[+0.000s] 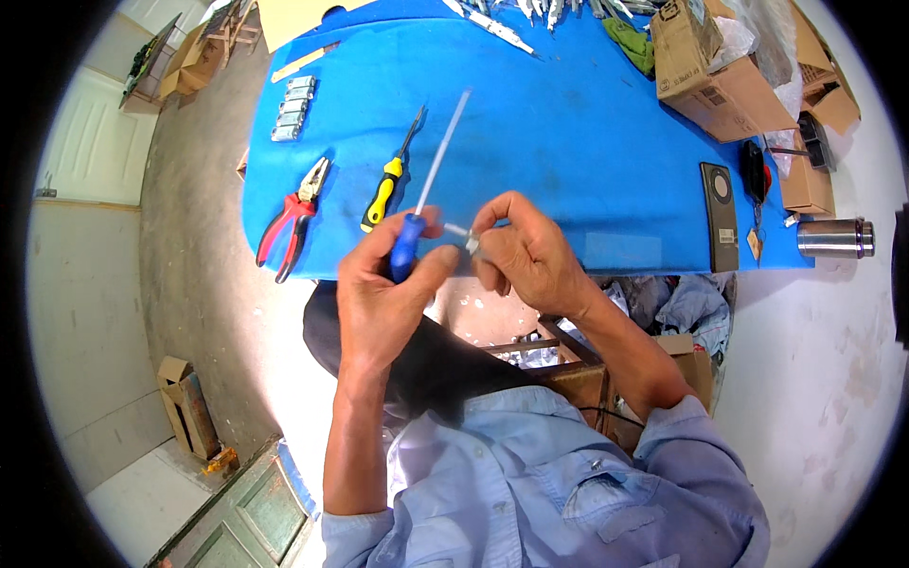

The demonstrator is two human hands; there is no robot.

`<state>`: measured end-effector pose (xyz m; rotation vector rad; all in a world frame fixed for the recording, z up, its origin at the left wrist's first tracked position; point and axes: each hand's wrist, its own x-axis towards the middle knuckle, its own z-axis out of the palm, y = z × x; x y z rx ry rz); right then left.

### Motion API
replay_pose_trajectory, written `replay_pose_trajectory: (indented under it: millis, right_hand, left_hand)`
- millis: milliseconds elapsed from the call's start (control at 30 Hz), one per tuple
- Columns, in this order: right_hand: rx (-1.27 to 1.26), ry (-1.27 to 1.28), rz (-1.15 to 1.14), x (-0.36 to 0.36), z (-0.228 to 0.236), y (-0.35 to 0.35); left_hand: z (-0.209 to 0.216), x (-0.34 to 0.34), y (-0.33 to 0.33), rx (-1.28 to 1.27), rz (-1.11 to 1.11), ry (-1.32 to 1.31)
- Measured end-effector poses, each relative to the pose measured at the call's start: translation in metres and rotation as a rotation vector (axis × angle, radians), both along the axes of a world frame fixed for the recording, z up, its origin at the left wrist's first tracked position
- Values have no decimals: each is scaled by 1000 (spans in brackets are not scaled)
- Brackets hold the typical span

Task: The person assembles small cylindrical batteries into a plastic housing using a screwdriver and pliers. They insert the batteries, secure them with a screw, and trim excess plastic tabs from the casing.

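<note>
My left hand (383, 289) is closed around the blue handle of a screwdriver (405, 250), its pale shaft pointing up and away over the blue cloth. Close beside it, my right hand (530, 254) pinches a small whitish part (472, 243) between thumb and fingers. A thin light piece reaches from that part toward the left fingers; blur hides whether they touch it. Both hands are above the near table edge. On the cloth to the left lie red-and-black pliers (301, 210) and a yellow-and-black screwdriver (383, 192).
On the blue table (549, 123), small metal parts (293, 109) line up below a yellow-handled tool (305, 62). Pale pen-like pieces (502, 33) lie at the back. At right are a cardboard box (705, 85), a dark flat device (720, 218) and a steel flask (835, 239).
</note>
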<state>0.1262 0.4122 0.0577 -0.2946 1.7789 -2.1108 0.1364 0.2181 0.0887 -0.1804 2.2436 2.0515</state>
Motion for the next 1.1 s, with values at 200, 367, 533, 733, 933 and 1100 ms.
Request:
replay_pose_trajectory:
  millis: [200,367,533,733,933,1100]
  right_hand:
    - [-11,1,27,-17,13,-7]
    - [53,69,83,-34,17,-14]
    - [294,322,156,-62,33,-22]
    - [293,508,256,-95,38,-36]
    - [131,569,210,-106,22,-48]
    - [154,586,144,-110,5,-42]
  left_hand:
    - [6,-5,-5,89,-48,-82]
    - [13,-8,0,36,100,-35]
    - [10,-13,-7,64,231,16]
    - [8,-19,-19,-35,285,142]
    - [7,-24,-19,-35,320,206]
    - [3,-27,-11,-57,349,203]
